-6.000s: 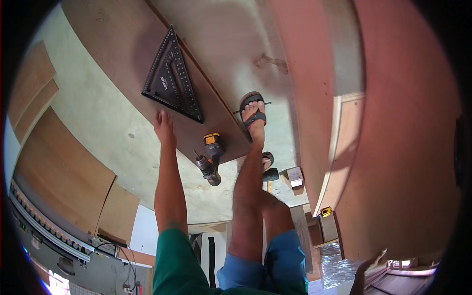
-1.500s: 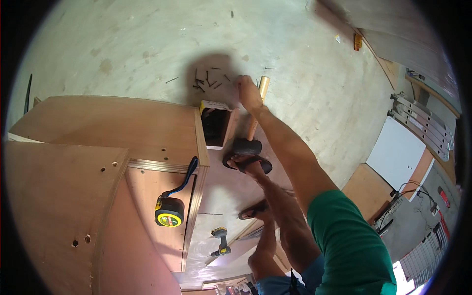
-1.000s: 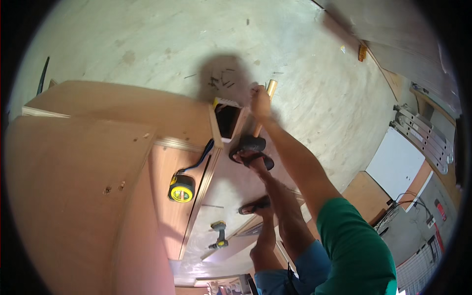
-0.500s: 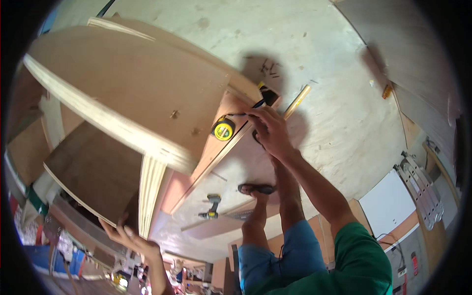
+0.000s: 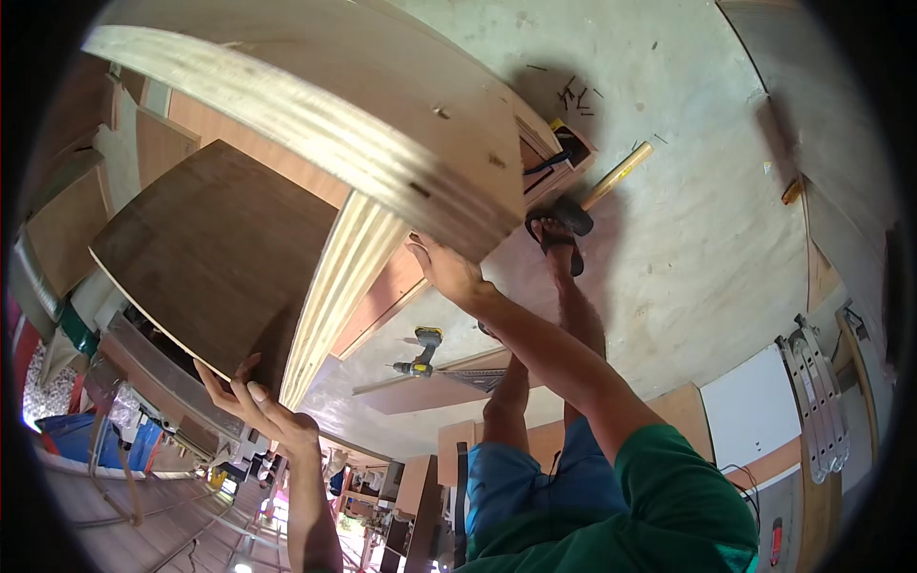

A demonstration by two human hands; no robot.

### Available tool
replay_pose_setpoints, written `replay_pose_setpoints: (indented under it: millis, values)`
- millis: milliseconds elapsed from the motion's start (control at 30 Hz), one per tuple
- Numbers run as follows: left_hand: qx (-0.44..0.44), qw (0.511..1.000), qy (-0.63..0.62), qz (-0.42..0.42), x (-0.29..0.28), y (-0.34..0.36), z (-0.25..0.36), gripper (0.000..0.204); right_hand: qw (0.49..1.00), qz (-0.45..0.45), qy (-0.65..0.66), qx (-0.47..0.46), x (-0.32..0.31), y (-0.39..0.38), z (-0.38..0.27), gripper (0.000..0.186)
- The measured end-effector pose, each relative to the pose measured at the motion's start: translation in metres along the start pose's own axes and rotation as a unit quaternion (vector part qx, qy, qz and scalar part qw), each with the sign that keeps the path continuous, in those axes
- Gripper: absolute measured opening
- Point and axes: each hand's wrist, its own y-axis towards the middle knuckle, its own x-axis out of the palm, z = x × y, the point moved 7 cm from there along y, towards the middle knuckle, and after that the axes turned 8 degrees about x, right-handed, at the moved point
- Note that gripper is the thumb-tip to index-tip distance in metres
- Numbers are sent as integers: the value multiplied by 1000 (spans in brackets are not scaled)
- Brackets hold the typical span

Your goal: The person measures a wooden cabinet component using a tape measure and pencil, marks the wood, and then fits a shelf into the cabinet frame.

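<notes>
My left hand (image 5: 263, 411) reaches up at the lower left, fingers curled and spread along the thin lower edge of a dark plywood panel (image 5: 201, 248), holding it. This panel joins a pale plywood assembly (image 5: 373, 76) with thick layered edges, raised and tilted across the upper left. My right hand (image 5: 444, 272) grips that assembly below its lower right corner, fingertips partly hidden behind the wood. Beyond that corner a mallet (image 5: 616, 174) with a wooden handle and black head lies by my sandalled foot, near a small open box (image 5: 573, 143) and several dark screws (image 5: 578, 95).
A cordless drill (image 5: 420, 349) and a black triangular square (image 5: 473, 380) rest below the assembly, near a loose board (image 5: 401, 396). An aluminium ladder (image 5: 817, 401) and white board (image 5: 745, 401) are at the right. A cluttered workshop shows along the lower left.
My right hand has left the floor by the mallet and now grips the plywood. My left hand has appeared at the dark panel. The assembly looms larger, and the tape measure is out of sight.
</notes>
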Motion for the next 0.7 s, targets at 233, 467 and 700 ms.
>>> replay_pose_setpoints:
  millis: [233,467,700]
  values:
    - [79,994,73,-22,-17,-13,-16,74,979,172,113,10,-174,-18,24,20]
    - [73,994,82,-28,28,27,-11,66,945,292,-145,-13,-245,192,233,16]
    - [75,992,89,-39,74,54,-3,60,956,207,-207,-2,-157,360,300,15]
